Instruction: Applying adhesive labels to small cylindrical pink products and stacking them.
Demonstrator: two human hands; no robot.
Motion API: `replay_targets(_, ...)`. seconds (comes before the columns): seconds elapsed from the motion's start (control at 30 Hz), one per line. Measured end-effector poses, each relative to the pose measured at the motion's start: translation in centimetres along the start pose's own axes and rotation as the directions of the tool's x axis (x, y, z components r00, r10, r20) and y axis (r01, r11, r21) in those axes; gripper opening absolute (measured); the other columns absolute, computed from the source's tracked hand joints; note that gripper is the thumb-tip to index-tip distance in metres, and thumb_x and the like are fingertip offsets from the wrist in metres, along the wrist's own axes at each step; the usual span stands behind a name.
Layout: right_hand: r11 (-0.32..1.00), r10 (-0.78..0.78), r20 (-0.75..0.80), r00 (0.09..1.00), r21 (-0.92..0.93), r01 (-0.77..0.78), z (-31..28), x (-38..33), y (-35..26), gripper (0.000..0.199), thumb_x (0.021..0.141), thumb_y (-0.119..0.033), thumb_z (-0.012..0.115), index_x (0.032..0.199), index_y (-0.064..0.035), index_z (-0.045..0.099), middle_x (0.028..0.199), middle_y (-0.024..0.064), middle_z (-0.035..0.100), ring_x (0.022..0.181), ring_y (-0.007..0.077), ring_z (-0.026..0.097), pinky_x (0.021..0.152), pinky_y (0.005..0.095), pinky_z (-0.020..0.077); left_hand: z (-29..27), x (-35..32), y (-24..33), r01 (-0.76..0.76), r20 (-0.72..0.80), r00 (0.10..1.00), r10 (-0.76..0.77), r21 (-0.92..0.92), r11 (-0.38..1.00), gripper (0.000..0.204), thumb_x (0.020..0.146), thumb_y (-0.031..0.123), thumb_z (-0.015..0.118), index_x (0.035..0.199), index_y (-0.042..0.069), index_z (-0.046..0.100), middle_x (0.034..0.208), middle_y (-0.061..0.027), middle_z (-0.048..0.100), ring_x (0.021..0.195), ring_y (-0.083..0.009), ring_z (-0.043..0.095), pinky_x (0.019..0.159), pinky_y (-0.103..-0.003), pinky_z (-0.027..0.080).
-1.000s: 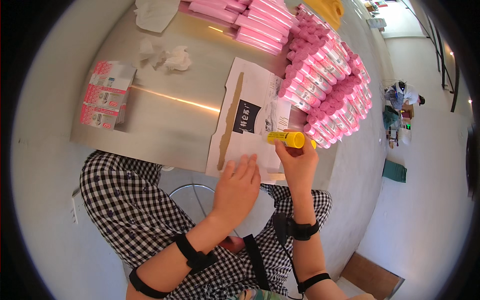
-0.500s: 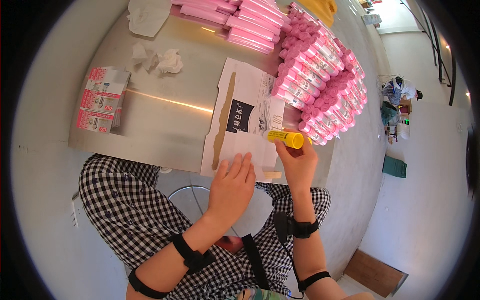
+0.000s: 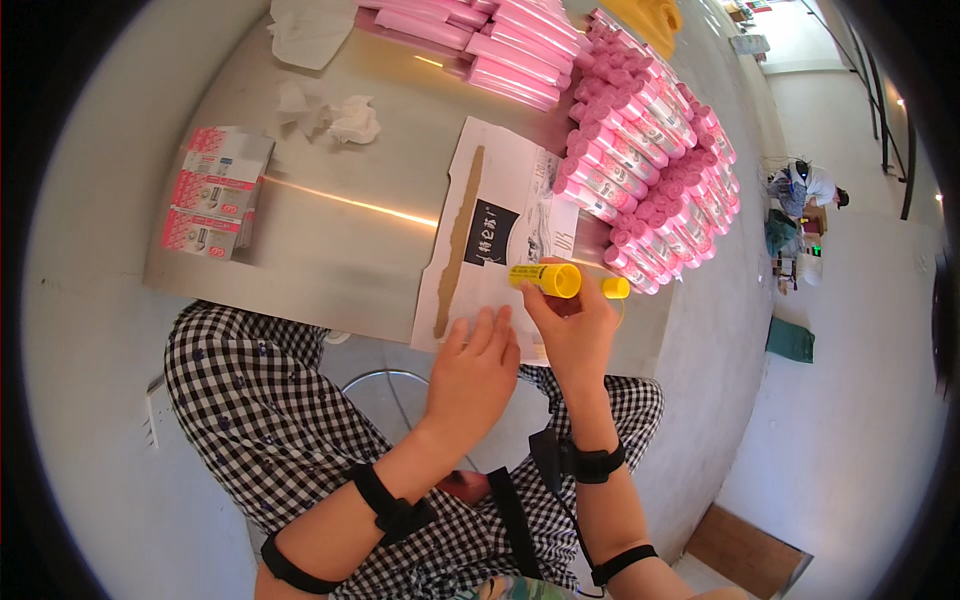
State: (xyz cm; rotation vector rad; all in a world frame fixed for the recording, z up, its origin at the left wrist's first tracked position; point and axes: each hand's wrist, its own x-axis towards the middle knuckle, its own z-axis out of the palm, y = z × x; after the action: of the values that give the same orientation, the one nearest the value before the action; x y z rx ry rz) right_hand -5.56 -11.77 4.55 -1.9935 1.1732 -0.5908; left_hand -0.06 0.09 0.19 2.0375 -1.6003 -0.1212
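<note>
A yellow glue stick (image 3: 548,278) lies almost level in the fingers of my right hand (image 3: 578,335), above the near right part of a white cardboard piece (image 3: 485,292). The cardboard has a dark printed patch and a torn brown strip along its left side. My left hand (image 3: 470,375) rests flat with fingers stretched over the cardboard's near edge and holds nothing. A yellow cap (image 3: 614,288) sits just right of my right hand. The glue stick's tip is too small to make out.
Many pink-capped rolls (image 3: 640,150) are piled at the right of the metal table (image 3: 340,262), with flat pink packs (image 3: 515,65) behind. Printed pink-and-white labels (image 3: 212,195) are stacked at left. Crumpled tissue (image 3: 355,120) and white paper (image 3: 310,35) lie farther back.
My right hand has moved left with the glue stick, bringing it further over the cardboard and uncovering the yellow cap. My left hand stays flat on the near edge. The view has shifted slightly.
</note>
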Motion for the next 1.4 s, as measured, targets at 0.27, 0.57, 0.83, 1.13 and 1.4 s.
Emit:
replay_targets(0.27,0.999,-0.016,0.056,0.998,0.034,0.015,1.8,-0.2,-1.9,0.025,0.079,-0.008,0.075,0.100,0.0001,0.065,0.076,0.0037,0.066,0.063,0.0062,0.058,0.058,0.0211,0.0468,-0.1,-0.3,-0.3,-0.012,0.025,1.000,0.013,-0.033,0.999,0.026,0.080,0.014,0.057,0.099,0.000,0.066,0.123,-0.0148,0.060,0.119,-0.0275,0.050,0.098,-0.041,0.036)
replay_targets(0.57,0.998,-0.056,0.007,0.998,0.039,0.056,2.0,1.5,-1.1,0.024,0.079,-0.011,0.074,0.098,-0.0003,0.065,0.074,0.0042,0.065,0.061,0.0075,0.058,0.057,0.0229,0.0465,0.1,-0.1,-0.1,-0.001,-0.064,0.998,0.000,-0.025,1.000,0.026,0.077,0.012,0.058,0.099,0.001,0.065,0.113,-0.0106,0.061,0.118,-0.0246,0.051,0.093,-0.041,0.040)
replay_targets(0.83,0.999,-0.010,0.030,1.000,0.053,0.009,1.3,0.8,-0.9,0.024,0.079,-0.010,0.074,0.097,0.0006,0.064,0.076,0.0040,0.066,0.062,0.0075,0.059,0.057,0.0223,0.0474,-0.2,0.0,0.0,0.000,0.017,1.000,-0.001,0.008,1.000,0.030,0.079,0.013,0.056,0.105,0.000,0.065,0.123,-0.0110,0.059,0.118,-0.0242,0.051,0.096,-0.041,0.038)
replay_targets(1.13,0.996,0.047,-0.106,0.993,-0.075,-0.055,-3.0,0.6,2.1,0.027,0.079,-0.012,0.075,0.098,0.0017,0.063,0.071,0.0036,0.065,0.060,0.0076,0.060,0.059,0.0223,0.0488,-0.3,0.1,0.4,0.007,0.020,1.000,-0.007,-0.002,1.000,0.031,0.079,0.012,0.056,0.106,0.001,0.065,0.127,-0.0122,0.058,0.118,-0.0243,0.053,0.100,-0.042,0.036)
replay_targets(1.4,0.737,0.360,-0.124,0.925,0.646,-0.200,-10.5,-3.2,1.6,0.035,0.089,-0.008,0.065,0.122,-0.0027,0.058,0.073,0.0057,0.062,0.054,0.0088,0.053,0.045,0.0191,0.0396,-1.3,0.4,0.5,-0.031,0.010,0.999,0.031,-0.031,0.999,0.035,0.075,0.008,0.064,0.110,0.005,0.065,0.121,-0.0090,0.060,0.116,-0.0236,0.054,0.100,-0.043,0.035)
